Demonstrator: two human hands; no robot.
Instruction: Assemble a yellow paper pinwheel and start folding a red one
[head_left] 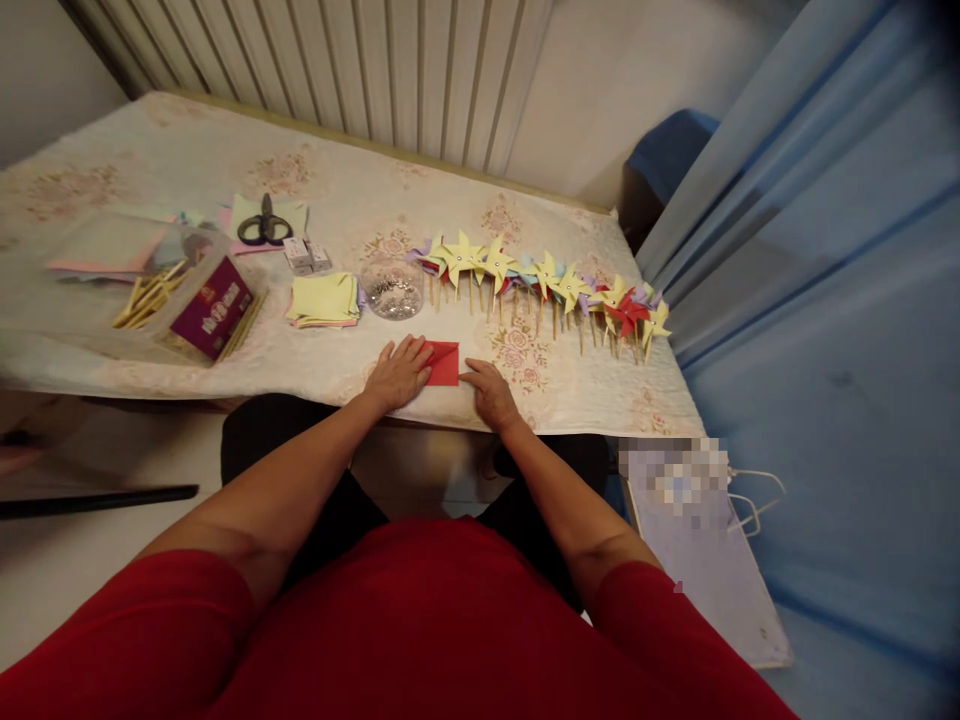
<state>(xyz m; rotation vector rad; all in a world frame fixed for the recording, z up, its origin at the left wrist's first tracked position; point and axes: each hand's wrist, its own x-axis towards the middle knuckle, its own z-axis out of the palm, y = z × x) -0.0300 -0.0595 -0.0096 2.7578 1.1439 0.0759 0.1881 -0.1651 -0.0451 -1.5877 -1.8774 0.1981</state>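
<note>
A piece of red paper lies on the floral tablecloth near the front edge of the table. A fold line or flap edge shows across its upper part. My left hand lies flat over the paper's left side with the fingers spread, covering that part. At the paper's right edge is my right hand, its thumb and forefinger apart and pointing toward the sheet, the other fingers curled. I cannot tell whether it touches the paper. Just beyond lies a stack of yellow and pink paper squares, beside a clear round dish of small shiny pieces.
Paper pinwheels on sticks lie in a row at the right. Toward the left are black-handled scissors, small white boxes, a plastic box of sticks and coloured sheets. A blue curtain hangs at the right.
</note>
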